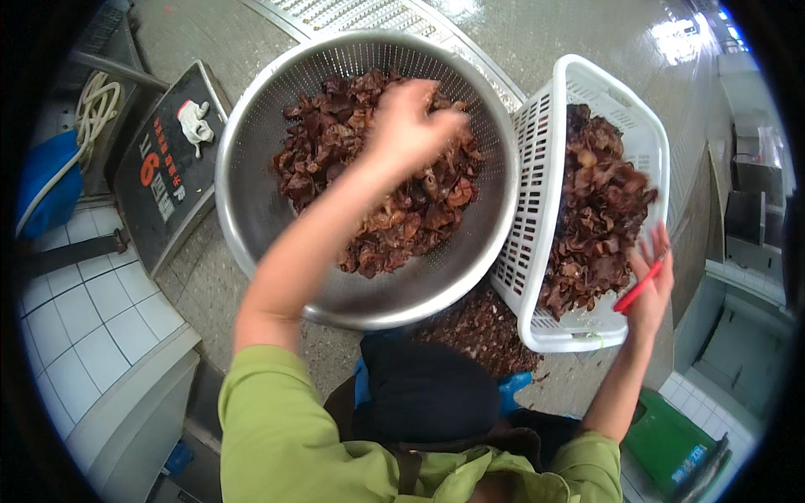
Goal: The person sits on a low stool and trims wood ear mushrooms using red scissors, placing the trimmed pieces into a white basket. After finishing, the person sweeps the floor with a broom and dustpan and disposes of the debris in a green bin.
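Note:
A wide perforated steel colander (251, 232) holds a heap of dark brown wood ear fungus (402, 226). My left hand (412, 122) is over the far part of this heap, fingers bent and blurred by motion; whether it grips a piece cannot be made out. To the right, a white plastic basket (534, 157) leans tilted against the colander, with more wood ear fungus (591, 232) inside. At the basket's right rim is my right hand (654, 283), fingers spread, with a slim red tool (638, 288) held across the palm.
Dark scraps (484, 330) lie on the floor below the basket. On the left, a white glove (196, 126) rests on a black platform (170, 170) bearing writing. A hose (97, 110) hangs beyond it. A green bin (666, 440) stands lower right; a metal floor grate (358, 16) runs behind the colander.

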